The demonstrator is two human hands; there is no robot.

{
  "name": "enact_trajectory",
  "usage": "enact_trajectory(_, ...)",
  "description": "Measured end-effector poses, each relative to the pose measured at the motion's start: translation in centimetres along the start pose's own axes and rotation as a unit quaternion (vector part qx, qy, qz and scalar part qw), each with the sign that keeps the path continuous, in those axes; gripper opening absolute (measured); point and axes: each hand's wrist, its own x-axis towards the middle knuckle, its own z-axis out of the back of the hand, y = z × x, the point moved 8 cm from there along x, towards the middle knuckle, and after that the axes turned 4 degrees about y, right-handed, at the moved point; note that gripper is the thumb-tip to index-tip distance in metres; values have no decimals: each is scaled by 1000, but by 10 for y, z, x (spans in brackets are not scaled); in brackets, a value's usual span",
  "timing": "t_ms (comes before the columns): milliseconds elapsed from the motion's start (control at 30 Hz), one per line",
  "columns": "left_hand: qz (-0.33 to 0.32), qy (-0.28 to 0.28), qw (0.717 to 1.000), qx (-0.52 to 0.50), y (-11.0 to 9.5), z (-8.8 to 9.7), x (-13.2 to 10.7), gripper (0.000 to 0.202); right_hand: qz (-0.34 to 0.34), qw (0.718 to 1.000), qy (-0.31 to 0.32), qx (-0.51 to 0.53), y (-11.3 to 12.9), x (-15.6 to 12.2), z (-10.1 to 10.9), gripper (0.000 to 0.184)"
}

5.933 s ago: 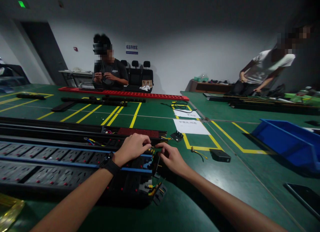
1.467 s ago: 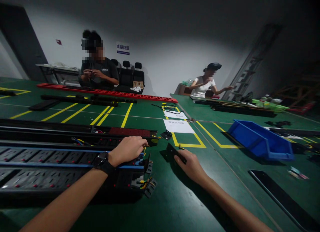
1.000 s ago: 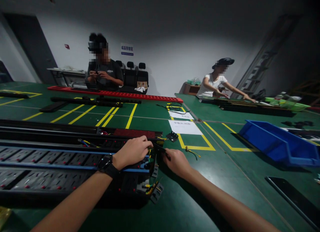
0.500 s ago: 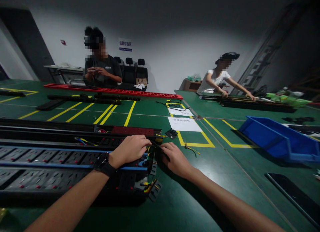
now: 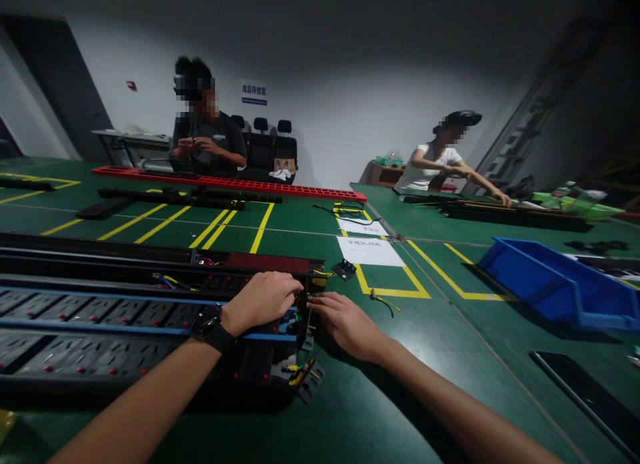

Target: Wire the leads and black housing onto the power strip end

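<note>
A long black power strip [image 5: 125, 312] with blue rails and rows of sockets lies across the green table [image 5: 380, 397]. Its open end shows yellow, green and blue wires [image 5: 295, 311]. My left hand [image 5: 263, 301], with a black watch on the wrist, is curled over the top of that end and holds it down. My right hand [image 5: 343, 321] reaches in from the right, its fingers stretched out flat against the strip's end face. The black end plate it carried is hidden behind those fingers. A second strip [image 5: 150, 371] lies nearer me, its loose end cap [image 5: 311, 382] hanging off.
More black strips [image 5: 100, 261] lie behind. A small black part [image 5: 345, 269], a yellow wire [image 5: 384, 299] and white sheets [image 5: 370, 251] sit right of my hands. A blue bin [image 5: 560, 287] and a flat black bar [image 5: 585, 401] lie further right. Two other people [image 5: 207, 141] [image 5: 433, 167] work at the far side.
My right hand picked up a black plate from the table, carried it left to the strip's end, and now lies flat against it. My left hand stayed on the strip.
</note>
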Motion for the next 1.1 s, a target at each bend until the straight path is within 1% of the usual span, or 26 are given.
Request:
enact_trajectory(167,3,-9,1000,-1,0,1,0,32,-1,1000,17,-1,-2,2,-2,49)
enact_trajectory(300,18,-5,1000,-15,3,1,0,27,3,999,54,-3,-2,3,-7,59)
enact_trajectory(367,29,0,999,-18,5,2,0,25,2,998,64,-3,-2,3,-8,65)
enact_trajectory(467,41,1,999,-18,5,3,0,22,3,998,66,-2,-2,3,-10,72)
enact_trajectory(567,45,-3,999,-13,3,5,-1,21,4,998,60,0,-3,2,-12,75)
enact_trajectory(633,49,-3,999,-6,2,6,-2,21,5,999,51,4,-3,2,-13,73)
enact_trajectory(700,55,1,998,-2,2,6,-3,22,1,999,34,12,-3,2,-12,68)
enact_trajectory(867,67,9,998,-6,4,5,-2,21,-52,997,-30,49,-11,-1,-4,54)
enact_trajectory(967,65,7,998,-10,5,5,-2,20,-62,996,-35,52,-14,-1,-4,48)
enact_trajectory(1100,61,10,998,-14,5,4,-1,21,-49,998,-31,39,-11,0,-5,43)
